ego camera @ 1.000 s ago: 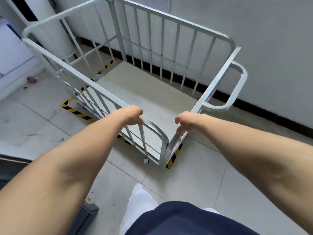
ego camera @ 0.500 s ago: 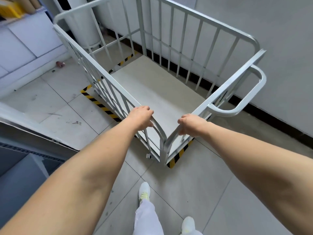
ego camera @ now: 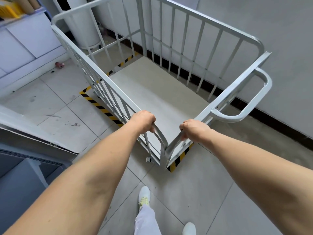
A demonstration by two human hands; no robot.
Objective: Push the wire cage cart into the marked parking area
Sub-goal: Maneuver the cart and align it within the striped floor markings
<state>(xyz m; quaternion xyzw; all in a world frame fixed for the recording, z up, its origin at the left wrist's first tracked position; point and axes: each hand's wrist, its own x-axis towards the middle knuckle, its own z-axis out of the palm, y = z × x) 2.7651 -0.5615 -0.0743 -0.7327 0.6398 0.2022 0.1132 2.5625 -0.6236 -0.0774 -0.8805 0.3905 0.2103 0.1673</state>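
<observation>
My left hand (ego camera: 144, 120) is wrapped tight around the top rail of the wire cage cart (ego camera: 157, 92), on its left side wall. My right hand (ego camera: 193, 129) is closed on the top rail of the near end wall. Both hands sit just beside the near corner of the cart, one on each side of it, and both arms reach out almost straight.

From my hands, the cart stretches away from me and a little to the left. Its long side runs that way too, next to the white wall (ego camera: 254, 31). The far long side stands close to the wall. The curved push handle (ego camera: 254, 102) sticks out to my right, and I am not holding it.

Yellow and black floor tape (ego camera: 101, 107) marks the parking area. One strip runs under the left side of the cart, and a corner of tape shows right below the cart's near corner. So I think the cart is nearly inside the marks.

My left hand is a bit farther forward. The next small push should go along the long side, away from me, keeping the cart straight with the tape.
</observation>
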